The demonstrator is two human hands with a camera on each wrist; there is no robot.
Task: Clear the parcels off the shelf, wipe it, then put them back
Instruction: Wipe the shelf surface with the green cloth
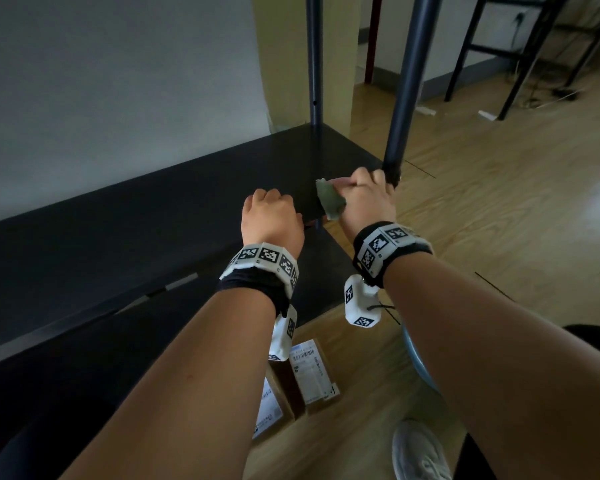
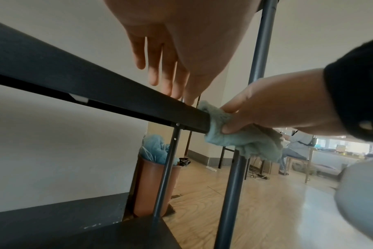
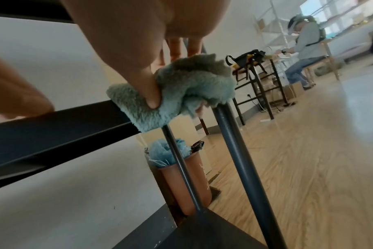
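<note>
A fluffy blue-green cloth point(image 3: 172, 94) is clamped between the thumb and fingers of the right hand point(image 1: 366, 199) at the front corner of the black shelf point(image 1: 153, 216). The left hand point(image 1: 271, 216) is rested just beside it, its fingers point(image 2: 158, 67) straight and together over the shelf edge. Two labelled parcels point(image 1: 309, 375) are seen on the floor below the wrists.

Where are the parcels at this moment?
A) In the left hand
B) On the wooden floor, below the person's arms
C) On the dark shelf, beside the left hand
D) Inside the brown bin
B: in the head view the parcels lie on the wooden floor under the forearms, while the shelf top holds only the hands and the cloth.
</note>
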